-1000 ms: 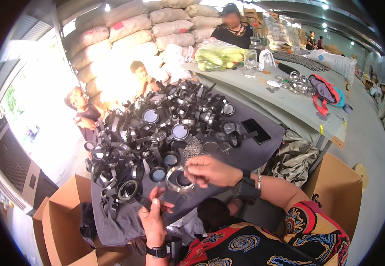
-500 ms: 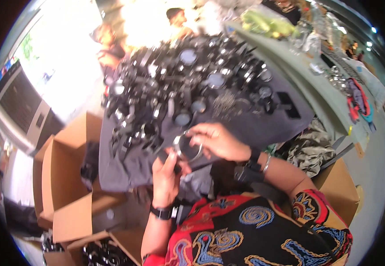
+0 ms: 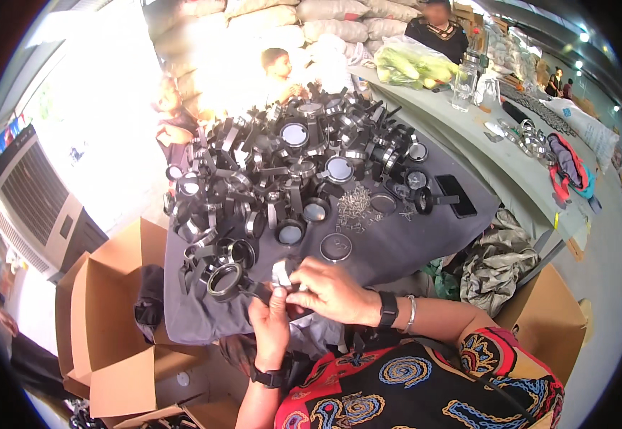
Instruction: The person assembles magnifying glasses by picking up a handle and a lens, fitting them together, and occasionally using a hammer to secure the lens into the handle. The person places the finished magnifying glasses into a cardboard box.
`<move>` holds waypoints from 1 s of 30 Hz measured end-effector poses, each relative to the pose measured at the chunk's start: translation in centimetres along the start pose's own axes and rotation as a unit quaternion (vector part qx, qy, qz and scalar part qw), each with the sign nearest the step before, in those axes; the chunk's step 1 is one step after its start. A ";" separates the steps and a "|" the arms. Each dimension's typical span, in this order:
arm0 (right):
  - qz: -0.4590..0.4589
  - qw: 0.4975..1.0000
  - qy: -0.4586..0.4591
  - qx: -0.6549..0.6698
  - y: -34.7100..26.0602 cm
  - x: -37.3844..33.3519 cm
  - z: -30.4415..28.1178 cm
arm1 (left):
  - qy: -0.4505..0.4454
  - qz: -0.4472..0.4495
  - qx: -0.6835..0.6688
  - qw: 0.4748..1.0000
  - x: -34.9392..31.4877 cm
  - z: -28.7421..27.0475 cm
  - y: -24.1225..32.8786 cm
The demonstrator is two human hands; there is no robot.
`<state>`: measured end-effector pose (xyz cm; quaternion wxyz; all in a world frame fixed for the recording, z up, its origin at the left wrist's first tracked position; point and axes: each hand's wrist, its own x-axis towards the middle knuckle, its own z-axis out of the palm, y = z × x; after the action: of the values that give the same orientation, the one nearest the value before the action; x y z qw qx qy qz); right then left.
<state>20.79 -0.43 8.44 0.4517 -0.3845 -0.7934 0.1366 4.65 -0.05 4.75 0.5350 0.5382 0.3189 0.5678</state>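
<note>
My left hand (image 3: 271, 322) is closed at the cloth's near edge, its thumb raised against the dark handle of a black round frame (image 3: 224, 282). The frame's open ring points to the left. Beside that thumb, my right hand (image 3: 336, 289) is closed with its fingertips pinched at a small shiny silvery piece (image 3: 281, 273); its exact shape is hard to make out. Just ahead of my right hand a thin silver ring (image 3: 336, 234) lies on the grey cloth (image 3: 375, 250), with a few tiny bits inside it.
Many black round frames with handles (image 3: 302, 169) are heaped across the cloth. A pile of small metal pieces (image 3: 354, 206) and a black phone (image 3: 457, 196) lie to the right. Open cardboard boxes (image 3: 114, 307) stand at left. Other people (image 3: 439, 32) are beyond the table.
My hands have moved down from the round silver-rimmed piece they held. The silver ring now lies on the cloth, and the black frame is at my left hand. The view has tilted upward.
</note>
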 end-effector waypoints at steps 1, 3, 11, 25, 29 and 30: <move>0.039 0.996 0.004 0.086 -0.2 0.1 0.3 | -0.026 0.013 -0.018 0.999 0.2 0.3 -0.1; 0.063 0.985 0.015 0.161 -0.1 0.0 0.5 | -0.044 0.020 0.005 0.999 0.6 0.2 0.0; 0.050 0.991 0.011 -0.126 2.4 -1.8 -5.6 | 0.070 -0.019 -0.041 0.997 0.3 -3.8 0.9; 0.187 0.895 -0.088 -0.396 8.5 -3.4 -8.0 | 0.012 -0.070 -0.097 0.993 -2.0 -5.2 -0.4; 0.214 0.967 -0.136 0.015 4.6 -1.2 -5.1 | -0.045 -0.101 -0.075 0.991 -1.5 -3.2 0.0; 0.209 0.958 -0.124 0.151 5.1 -1.4 -3.2 | -0.056 -0.099 -0.065 0.991 -1.6 -2.9 0.2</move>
<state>26.34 1.58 6.50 0.3645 -0.4487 -0.7153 0.3927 1.58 -0.99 3.86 0.6392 0.4991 0.3029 0.5006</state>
